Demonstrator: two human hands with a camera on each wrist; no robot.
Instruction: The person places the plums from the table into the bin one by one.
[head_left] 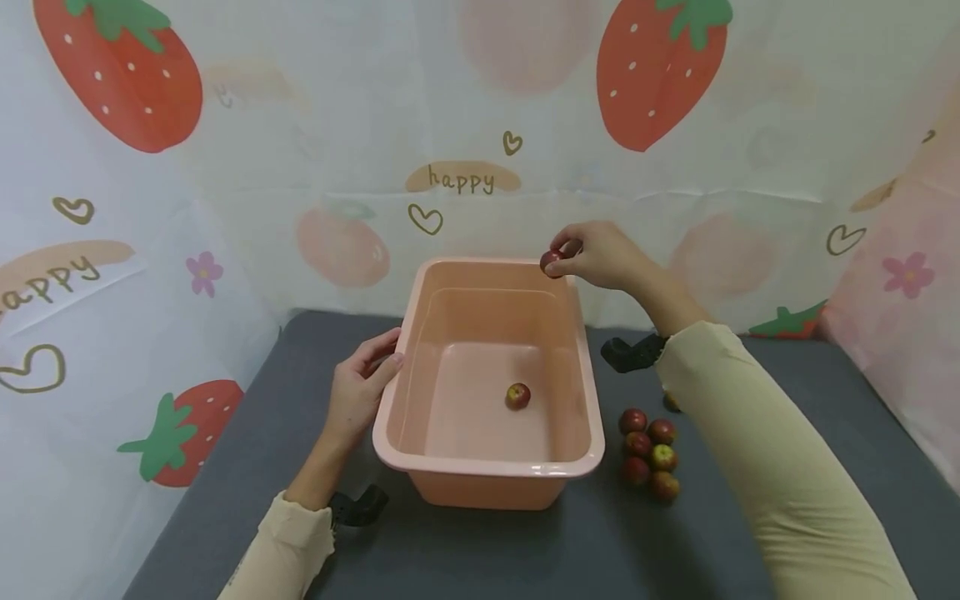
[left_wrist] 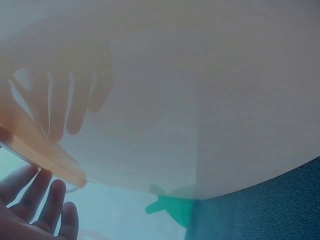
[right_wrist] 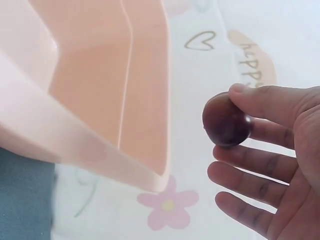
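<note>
A peach-coloured plastic basin [head_left: 487,469] stands on the dark table. My left hand [head_left: 363,386] holds its left rim, with the thumb at the top edge and the fingers against the outside; in the left wrist view, the fingers [left_wrist: 52,200] show below the rim. Above the far right corner of the basin, my right hand [head_left: 600,254] pinches a small dark red apple [right_wrist: 226,120] between thumb and fingers, the other fingers spread. One small red and yellow apple [head_left: 517,396] lies on the basin floor.
Several small red and yellowish apples [head_left: 649,454] sit in a cluster on the table right of the basin. Another apple [head_left: 671,402] is partly hidden by the right sleeve. A strawberry-printed cloth [head_left: 465,108] hangs behind and at both sides of the dark table [head_left: 255,500].
</note>
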